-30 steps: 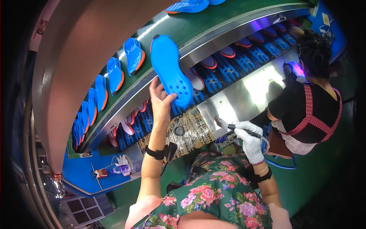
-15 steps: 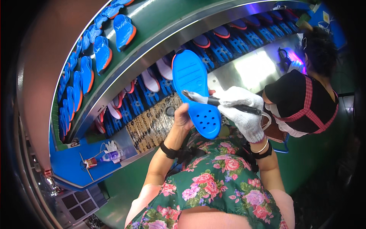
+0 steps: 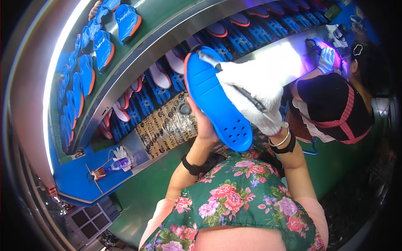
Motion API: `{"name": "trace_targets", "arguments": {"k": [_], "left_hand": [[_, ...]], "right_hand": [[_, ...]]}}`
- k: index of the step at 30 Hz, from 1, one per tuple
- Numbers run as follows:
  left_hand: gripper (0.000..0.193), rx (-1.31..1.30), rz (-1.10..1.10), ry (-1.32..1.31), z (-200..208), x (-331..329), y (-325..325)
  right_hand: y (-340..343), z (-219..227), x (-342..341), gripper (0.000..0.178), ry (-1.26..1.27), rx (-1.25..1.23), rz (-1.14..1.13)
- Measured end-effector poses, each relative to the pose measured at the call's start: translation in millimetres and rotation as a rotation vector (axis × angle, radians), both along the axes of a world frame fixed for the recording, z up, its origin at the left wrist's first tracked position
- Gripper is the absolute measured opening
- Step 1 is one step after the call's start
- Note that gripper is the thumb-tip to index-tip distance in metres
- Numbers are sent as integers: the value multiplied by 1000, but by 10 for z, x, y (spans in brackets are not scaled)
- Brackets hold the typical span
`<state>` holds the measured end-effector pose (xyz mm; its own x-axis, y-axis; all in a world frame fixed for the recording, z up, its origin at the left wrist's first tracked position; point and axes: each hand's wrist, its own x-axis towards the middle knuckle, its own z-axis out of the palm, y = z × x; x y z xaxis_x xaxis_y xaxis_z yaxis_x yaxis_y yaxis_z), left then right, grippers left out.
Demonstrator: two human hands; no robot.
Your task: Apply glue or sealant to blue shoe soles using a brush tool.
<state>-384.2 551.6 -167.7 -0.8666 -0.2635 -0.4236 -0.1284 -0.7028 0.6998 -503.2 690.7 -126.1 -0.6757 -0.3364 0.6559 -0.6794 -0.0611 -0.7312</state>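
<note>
A blue shoe sole [image 3: 208, 95] with an orange rim at one end and a cluster of small holes at the other is held up in front of me. My bare left hand [image 3: 204, 124] grips its left side; most of the fingers are hidden behind it. Over the sole's upper right side is my right hand [image 3: 255, 88] in a white knitted glove. It is closed round a brush [image 3: 215, 63] with a dark handle, whose pale tip reaches the sole's upper end; whether it touches is blurred.
Blue insoles [image 3: 103, 50] with orange edges line the green belt [image 3: 140, 29] at the upper left. Below runs a rack of pale soles [image 3: 160, 76] and blue clamps [image 3: 240, 38]. A blue table [image 3: 75, 180] holds a bottle [image 3: 119, 164]. At right, a co-worker's gloved hand [image 3: 326, 60] is under purple light.
My right hand and brush have moved from the sole's middle up to its upper end. The sole has tilted slightly. The insoles on the belt appear shifted, and the co-worker's gloved hand is raised.
</note>
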Motion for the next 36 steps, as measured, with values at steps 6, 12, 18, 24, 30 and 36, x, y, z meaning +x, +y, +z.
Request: {"name": "trace_targets", "arguments": {"k": [6, 12, 18, 24, 30, 36], "left_hand": [[103, -30, -80, -99, -39, -36, 37], [103, 7, -12, -95, -46, 8, -1], [104, -54, -82, -176, -89, 22, -145], [103, -57, 25, -87, -158, -28, -274], [106, -35, -34, -168, -268, 169, -415], [107, 12, 65, -81, -260, 63, -415]], "right_hand": [[-81, -144, 216, 30, 103, 196, 6], [-73, -239, 169, 22, -233, -155, 79], [-128, -342, 316, 30, 85, 6, 126], [-45, -324, 210, 21, -231, -161, 154], [-83, -315, 444, 28, -15, -103, 252], [8, -376, 356, 24, -130, -97, 181]]}}
